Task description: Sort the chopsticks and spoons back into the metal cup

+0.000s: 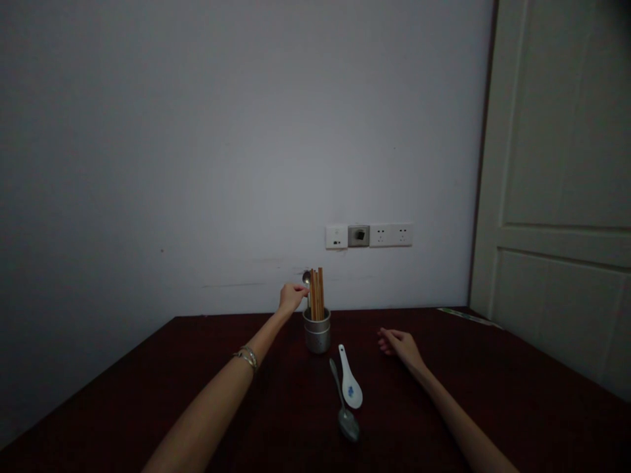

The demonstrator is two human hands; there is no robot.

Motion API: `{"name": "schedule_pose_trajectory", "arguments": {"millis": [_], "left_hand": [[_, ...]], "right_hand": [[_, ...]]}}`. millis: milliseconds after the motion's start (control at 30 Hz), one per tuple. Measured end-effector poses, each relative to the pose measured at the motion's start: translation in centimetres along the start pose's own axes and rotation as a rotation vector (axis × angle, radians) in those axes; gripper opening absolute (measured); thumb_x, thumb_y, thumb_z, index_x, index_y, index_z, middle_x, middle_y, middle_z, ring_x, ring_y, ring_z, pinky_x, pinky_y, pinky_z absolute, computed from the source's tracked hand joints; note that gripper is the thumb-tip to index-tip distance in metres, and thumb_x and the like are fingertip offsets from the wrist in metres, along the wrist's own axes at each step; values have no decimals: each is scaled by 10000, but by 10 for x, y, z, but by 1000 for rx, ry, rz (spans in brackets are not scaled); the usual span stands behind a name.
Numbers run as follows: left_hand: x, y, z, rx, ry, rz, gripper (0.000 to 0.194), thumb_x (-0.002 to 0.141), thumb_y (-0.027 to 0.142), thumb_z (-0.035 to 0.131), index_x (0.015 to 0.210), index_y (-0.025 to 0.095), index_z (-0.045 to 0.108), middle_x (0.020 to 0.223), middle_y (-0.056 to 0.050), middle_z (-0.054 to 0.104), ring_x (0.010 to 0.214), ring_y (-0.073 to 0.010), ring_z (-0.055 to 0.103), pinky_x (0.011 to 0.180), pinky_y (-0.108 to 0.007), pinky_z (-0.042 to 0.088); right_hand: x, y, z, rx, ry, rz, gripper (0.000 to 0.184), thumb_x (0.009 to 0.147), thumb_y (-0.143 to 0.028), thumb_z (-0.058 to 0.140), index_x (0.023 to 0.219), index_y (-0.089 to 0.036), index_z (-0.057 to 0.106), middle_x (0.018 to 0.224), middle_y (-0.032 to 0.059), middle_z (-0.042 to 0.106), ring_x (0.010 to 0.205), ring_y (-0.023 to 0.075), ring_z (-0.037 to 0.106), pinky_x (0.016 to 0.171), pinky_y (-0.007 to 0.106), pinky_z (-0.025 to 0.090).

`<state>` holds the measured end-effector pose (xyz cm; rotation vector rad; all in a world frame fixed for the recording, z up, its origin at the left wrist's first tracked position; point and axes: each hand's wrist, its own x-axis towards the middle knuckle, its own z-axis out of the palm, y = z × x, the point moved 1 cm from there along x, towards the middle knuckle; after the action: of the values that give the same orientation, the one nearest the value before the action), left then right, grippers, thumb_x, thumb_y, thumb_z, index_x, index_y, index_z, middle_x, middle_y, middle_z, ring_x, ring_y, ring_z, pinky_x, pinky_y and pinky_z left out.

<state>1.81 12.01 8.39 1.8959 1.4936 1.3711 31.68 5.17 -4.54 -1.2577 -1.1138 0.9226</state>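
My left hand pinches a metal spoon just below its bowl. The spoon stands upright, bowl up, with its lower end inside a grey metal utensil holder. Several wooden chopsticks rise from the same holder, right beside the spoon. In front of it lie a white ceramic spoon with a blue mark in its bowl and a larger metal spoon. My right hand rests near the table to the right of these, fingers loosely curled, holding nothing that I can see.
The dark red table reaches back to a pale wall. Low on the wall are sockets and switch plates. A light panelled door stands at the right. A flat strip lies along the table's back right edge.
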Motion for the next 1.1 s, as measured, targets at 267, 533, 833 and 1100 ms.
{"name": "schedule_pose_trajectory", "arguments": {"millis": [267,533,833,1100], "left_hand": [[-8,-5,-1,44,-16,-4,178,666,276,591,634,137,698,631,-43,661,608,-148,571,568,-231,381],[-9,-17,5,77,-17,-43,221,651,306,603,679,112,706,533,-25,610,502,-118,496,493,-223,317],[-16,-19,10,88,-48,-46,194,650,287,600,646,122,702,585,-33,642,547,-125,532,504,-216,323],[-20,-21,13,41,-58,-77,177,657,255,598,666,111,701,629,-64,662,616,-161,587,524,-223,371]], "right_hand": [[-1,0,1,-21,2,-25,275,690,-366,576,693,-95,622,531,39,608,447,101,554,412,186,436],[-1,0,1,-17,-6,-23,249,689,-339,571,692,-96,626,535,39,612,443,98,550,405,183,426],[2,4,1,-13,-16,-15,229,683,-319,566,691,-98,629,530,32,609,440,98,549,394,178,411],[0,2,1,-13,-19,-41,218,661,-310,578,699,-103,636,539,37,614,449,106,557,401,184,413]]}}
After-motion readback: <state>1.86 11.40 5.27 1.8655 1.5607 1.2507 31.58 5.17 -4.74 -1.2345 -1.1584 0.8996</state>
